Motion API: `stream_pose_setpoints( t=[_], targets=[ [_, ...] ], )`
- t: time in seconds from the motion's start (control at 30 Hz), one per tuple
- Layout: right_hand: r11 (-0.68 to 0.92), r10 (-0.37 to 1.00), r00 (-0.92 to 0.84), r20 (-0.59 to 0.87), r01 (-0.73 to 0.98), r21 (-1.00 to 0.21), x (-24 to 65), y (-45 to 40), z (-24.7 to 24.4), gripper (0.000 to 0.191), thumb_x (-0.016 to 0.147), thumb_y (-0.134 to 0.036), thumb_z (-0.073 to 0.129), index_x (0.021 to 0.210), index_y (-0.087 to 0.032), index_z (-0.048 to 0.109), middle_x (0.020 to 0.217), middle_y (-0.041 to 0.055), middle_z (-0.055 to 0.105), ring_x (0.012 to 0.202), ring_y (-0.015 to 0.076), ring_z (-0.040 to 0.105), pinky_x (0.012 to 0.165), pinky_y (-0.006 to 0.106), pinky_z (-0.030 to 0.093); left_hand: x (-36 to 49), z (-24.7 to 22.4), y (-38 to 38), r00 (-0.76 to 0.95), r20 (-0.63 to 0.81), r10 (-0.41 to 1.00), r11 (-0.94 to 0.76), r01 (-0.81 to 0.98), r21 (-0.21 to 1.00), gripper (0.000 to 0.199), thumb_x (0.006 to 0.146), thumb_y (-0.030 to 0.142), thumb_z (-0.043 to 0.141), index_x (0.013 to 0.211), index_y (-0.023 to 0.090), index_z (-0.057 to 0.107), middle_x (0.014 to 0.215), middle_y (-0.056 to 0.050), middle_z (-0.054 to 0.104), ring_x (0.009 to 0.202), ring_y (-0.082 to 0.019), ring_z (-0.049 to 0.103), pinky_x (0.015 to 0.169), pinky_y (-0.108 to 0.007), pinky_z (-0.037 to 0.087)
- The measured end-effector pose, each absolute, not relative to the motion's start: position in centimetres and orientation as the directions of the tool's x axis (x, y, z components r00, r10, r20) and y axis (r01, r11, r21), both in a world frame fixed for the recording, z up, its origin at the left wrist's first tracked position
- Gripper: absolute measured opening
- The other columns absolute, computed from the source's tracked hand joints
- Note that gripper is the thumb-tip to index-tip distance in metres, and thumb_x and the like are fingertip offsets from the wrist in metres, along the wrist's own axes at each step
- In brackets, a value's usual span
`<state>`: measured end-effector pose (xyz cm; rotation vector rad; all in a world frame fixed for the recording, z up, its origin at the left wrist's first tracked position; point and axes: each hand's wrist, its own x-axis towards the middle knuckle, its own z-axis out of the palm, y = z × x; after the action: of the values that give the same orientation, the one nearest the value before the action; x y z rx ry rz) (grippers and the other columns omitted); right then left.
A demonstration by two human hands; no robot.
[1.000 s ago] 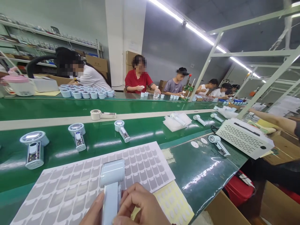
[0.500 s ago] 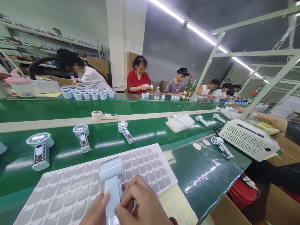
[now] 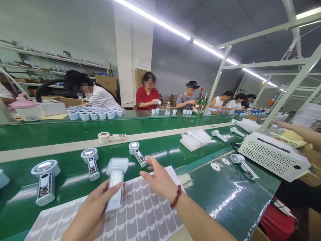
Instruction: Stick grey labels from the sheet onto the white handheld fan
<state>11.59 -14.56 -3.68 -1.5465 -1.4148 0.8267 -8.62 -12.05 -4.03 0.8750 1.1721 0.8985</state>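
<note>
My left hand [image 3: 99,202] is closed around the handle of a light-blue handheld fan [image 3: 116,187], its head up and its plain side towards me. My right hand [image 3: 160,175], with a dark red beaded bracelet [image 3: 176,196] at the wrist, is stretched forward with thumb and fingers apart. Its fingertips are close to the handle end of another handheld fan [image 3: 139,156] lying on the green belt; whether they touch it I cannot tell. Below both hands lies a white sheet of grey stickers [image 3: 150,214], partly covered by my forearms.
More handheld fans [image 3: 46,180] lie along the green belt [image 3: 67,194]. At right are a slotted white metal box [image 3: 273,152], a fan with its inner parts showing [image 3: 244,166] and a red stool [image 3: 278,219]. Co-workers [image 3: 147,92] sit across the belt by blue cups [image 3: 94,113].
My right hand has left the fan in my left hand and reached forward, opening towards the fan on the belt. My left hand has raised its fan slightly. The camera view has tilted up.
</note>
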Motion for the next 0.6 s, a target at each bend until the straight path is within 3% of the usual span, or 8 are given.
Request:
stream_pose_setpoints(
  t=[0.07,0.1,0.27,0.37,0.47,0.53,0.6],
  targets=[
    [-0.021,0.983,0.161,0.083,0.558,-0.83,11.8,-11.0,-4.4,0.081,0.087,-0.025,0.069,0.155,-0.012,0.028,0.153,0.0192,0.046,0.141,0.0333,0.042,0.113,0.049,0.039,-8.0,-4.4,-8.0,0.053,-0.323,0.945,0.327,-0.086,0.941,0.028,0.087,0.027,0.072,0.111,0.015,0.066,0.098,-0.007,0.073,0.084,-0.02,0.07,0.069,-0.029,0.058],
    [-0.048,0.982,0.175,0.076,0.608,-0.792,11.6,-9.3,-5.0,0.083,0.087,-0.023,0.071,0.156,-0.01,0.026,0.152,0.0212,0.046,0.142,0.0347,0.041,0.115,0.052,0.036,-7.6,-4.8,-6.1,0.0,-0.296,0.955,0.295,-0.063,0.953,0.02,0.091,0.025,0.067,0.108,0.013,0.065,0.094,-0.005,0.071,0.079,-0.018,0.068,0.068,-0.03,0.057],
    [-0.169,0.972,0.235,0.009,0.724,-0.669,11.1,-3.5,-7.2,0.058,0.093,-0.027,0.07,0.145,-0.019,0.045,0.127,0.0109,0.065,0.113,0.0289,0.065,0.1,0.054,0.051,-6.4,-8.3,0.7,-0.224,-0.183,0.957,0.22,0.149,0.964,0.023,0.094,0.032,0.065,0.108,0.014,0.063,0.099,-0.006,0.066,0.079,-0.018,0.065,0.071,-0.035,0.058],
    [-0.175,0.962,0.269,0.039,0.725,-0.666,11.9,-2.7,-6.9,0.053,0.096,-0.029,0.066,0.144,-0.018,0.046,0.118,0.0088,0.068,0.104,0.0254,0.069,0.095,0.05,0.054,-6.1,-9.8,2.5,-0.211,-0.078,0.974,0.142,0.309,0.94,0.025,0.093,0.033,0.065,0.11,0.014,0.064,0.104,-0.007,0.067,0.086,-0.02,0.066,0.077,-0.04,0.059],
    [-0.149,0.95,0.297,0.095,0.7,-0.698,12.7,-4.7,-5.3,0.065,0.095,-0.022,0.061,0.152,-0.013,0.032,0.109,0.0099,0.073,0.1,0.0251,0.07,0.091,0.042,0.053,-6.3,-10.1,3.0,-0.185,0.075,0.98,0.027,0.495,0.868,0.026,0.092,0.027,0.067,0.114,0.014,0.063,0.116,-0.01,0.065,0.101,-0.025,0.065,0.088,-0.046,0.057],
    [-0.102,0.952,0.279,0.127,0.679,-0.727,12.6,-7.6,-4.1,0.069,0.093,-0.018,0.057,0.155,-0.012,0.026,0.105,0.0091,0.076,0.099,0.0244,0.071,0.083,0.034,0.052,-6.8,-9.8,2.8,-0.167,0.217,0.962,-0.068,0.623,0.779,0.031,0.092,0.022,0.066,0.121,0.015,0.06,0.132,-0.013,0.058,0.118,-0.029,0.059,0.099,-0.051,0.052],
    [-0.051,0.961,0.238,0.143,0.657,-0.753,11.9,-11.3,-3.6,0.067,0.092,-0.018,0.053,0.154,-0.02,0.029,0.109,0.0051,0.076,0.095,0.0231,0.072,0.074,0.029,0.05,-7.6,-9.4,2.4,-0.13,0.354,0.926,-0.145,0.742,0.654,0.039,0.091,0.018,0.064,0.129,0.015,0.056,0.148,-0.015,0.046,0.135,-0.033,0.045,0.108,-0.056,0.043]
  ],
)
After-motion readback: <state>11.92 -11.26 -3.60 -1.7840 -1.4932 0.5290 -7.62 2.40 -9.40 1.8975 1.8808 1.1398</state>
